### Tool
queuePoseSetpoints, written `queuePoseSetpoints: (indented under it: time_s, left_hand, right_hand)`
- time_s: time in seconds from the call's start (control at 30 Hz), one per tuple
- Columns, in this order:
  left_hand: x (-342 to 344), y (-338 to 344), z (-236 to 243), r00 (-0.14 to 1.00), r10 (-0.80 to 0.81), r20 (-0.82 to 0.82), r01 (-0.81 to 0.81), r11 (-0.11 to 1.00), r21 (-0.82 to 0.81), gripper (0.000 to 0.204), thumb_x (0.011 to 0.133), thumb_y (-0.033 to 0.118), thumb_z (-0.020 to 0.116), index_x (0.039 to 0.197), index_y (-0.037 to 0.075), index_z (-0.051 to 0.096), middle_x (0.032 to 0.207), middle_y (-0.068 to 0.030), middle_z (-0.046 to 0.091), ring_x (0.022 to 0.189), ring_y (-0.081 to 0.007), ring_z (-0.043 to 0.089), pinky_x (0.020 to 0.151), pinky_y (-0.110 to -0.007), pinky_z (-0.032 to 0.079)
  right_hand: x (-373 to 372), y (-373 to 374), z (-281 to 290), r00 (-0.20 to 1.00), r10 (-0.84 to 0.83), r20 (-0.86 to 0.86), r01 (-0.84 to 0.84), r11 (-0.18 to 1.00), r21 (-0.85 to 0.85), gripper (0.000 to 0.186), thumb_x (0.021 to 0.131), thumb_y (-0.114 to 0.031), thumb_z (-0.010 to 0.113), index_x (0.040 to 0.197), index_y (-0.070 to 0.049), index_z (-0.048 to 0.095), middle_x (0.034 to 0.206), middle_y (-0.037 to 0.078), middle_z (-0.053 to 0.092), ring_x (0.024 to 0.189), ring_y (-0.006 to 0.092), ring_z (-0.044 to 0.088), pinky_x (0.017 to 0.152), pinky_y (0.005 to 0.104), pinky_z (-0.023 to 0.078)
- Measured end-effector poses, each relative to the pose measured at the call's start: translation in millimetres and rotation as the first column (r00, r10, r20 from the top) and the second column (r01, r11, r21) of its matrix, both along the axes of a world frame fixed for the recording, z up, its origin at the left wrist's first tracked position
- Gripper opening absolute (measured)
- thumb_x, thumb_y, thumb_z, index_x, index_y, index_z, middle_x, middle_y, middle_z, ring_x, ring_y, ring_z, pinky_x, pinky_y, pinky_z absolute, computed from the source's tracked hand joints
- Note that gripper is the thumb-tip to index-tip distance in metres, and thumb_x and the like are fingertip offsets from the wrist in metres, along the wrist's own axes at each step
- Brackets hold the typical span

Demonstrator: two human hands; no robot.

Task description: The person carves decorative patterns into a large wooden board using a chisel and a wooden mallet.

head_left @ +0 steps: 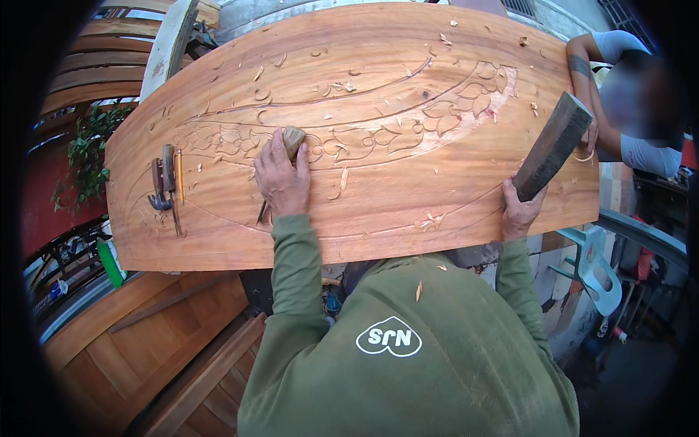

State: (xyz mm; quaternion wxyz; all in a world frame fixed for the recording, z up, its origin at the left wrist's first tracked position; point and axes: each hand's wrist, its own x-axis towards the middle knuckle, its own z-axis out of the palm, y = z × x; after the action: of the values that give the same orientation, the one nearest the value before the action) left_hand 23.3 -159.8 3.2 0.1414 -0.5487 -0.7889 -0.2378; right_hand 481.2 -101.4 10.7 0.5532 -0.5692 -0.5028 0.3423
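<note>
A large wooden panel (378,197), carved with a leaf-and-flower band (349,146), lies in front of me. My left hand (282,178) rests on it, fingers closed round a chisel with a rounded wooden handle (293,138). The chisel leans, and its thin dark blade shows below the hand near the panel's lower left. At the right, my right hand (523,207) grips the lower end of a dark, thick wooden block (557,142), tilted up to the right over the panel. Pale curled shavings (431,221) are scattered across the wood.
A small hammer (158,197), another chisel (169,175) and a yellow pencil (180,176) lie at the panel's left. A person's forearm (580,80) rests on its right edge. Below right stands a pale green plastic chair (597,269); wooden panelled pieces (145,335) stand lower left.
</note>
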Motion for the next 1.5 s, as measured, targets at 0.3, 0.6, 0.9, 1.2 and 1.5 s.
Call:
queuePoseSetpoints:
  time_s: [0.3,0.6,0.9,1.2,1.5]
  left_hand:
    - [6,-6,-5,0.999,0.023,0.037,-0.024,0.999,0.047,0.063,0.095,0.036,0.079,0.149,0.012,0.059,0.13,-0.0144,0.067,0.118,-0.0363,0.063,0.101,-0.05,0.052]
    - [0,-11,1,0.999,0.032,-0.034,-0.029,0.995,0.1,0.062,0.093,0.035,0.08,0.145,0.01,0.059,0.124,-0.0164,0.066,0.117,-0.0372,0.062,0.101,-0.05,0.052]
    - [10,-4,3,0.999,0.043,0.024,-0.044,0.998,0.038,0.059,0.094,0.038,0.077,0.143,0.009,0.061,0.123,-0.0169,0.068,0.115,-0.0364,0.063,0.099,-0.05,0.052]
    - [7,-11,0,0.999,0.032,0.028,-0.033,0.998,0.055,0.057,0.094,0.035,0.076,0.142,0.009,0.059,0.124,-0.0169,0.068,0.116,-0.0367,0.063,0.099,-0.051,0.051]
    - [11,-14,5,0.994,-0.001,0.109,-0.003,0.999,0.033,0.057,0.093,0.032,0.076,0.142,0.012,0.058,0.127,-0.014,0.067,0.118,-0.0361,0.062,0.099,-0.052,0.05]
  right_hand:
    - [12,-2,-10,0.948,0.019,0.317,-0.025,1.0,0.015,0.088,0.081,-0.007,0.084,0.16,-0.005,0.046,0.119,0.011,0.074,0.102,0.0212,0.073,0.091,0.0352,0.059]
    - [4,-3,1,0.954,0.019,0.3,-0.025,1.0,0.016,0.077,0.081,-0.012,0.083,0.15,0.0,0.053,0.12,0.02,0.074,0.104,0.0325,0.074,0.092,0.0413,0.058]
    - [1,-6,18,0.933,-0.025,0.358,-0.026,0.991,0.135,0.073,0.08,-0.012,0.078,0.149,-0.008,0.054,0.112,0.021,0.075,0.097,0.0396,0.076,0.086,0.0458,0.059]
    - [-3,-9,13,0.937,-0.032,0.347,-0.018,0.99,0.14,0.075,0.08,-0.012,0.078,0.15,-0.007,0.053,0.116,0.021,0.073,0.101,0.0379,0.075,0.089,0.0443,0.058]
    - [-3,-7,7,0.915,-0.103,0.391,0.051,0.989,0.14,0.075,0.081,-0.012,0.075,0.152,-0.009,0.051,0.112,0.022,0.073,0.098,0.0396,0.075,0.087,0.0452,0.059]
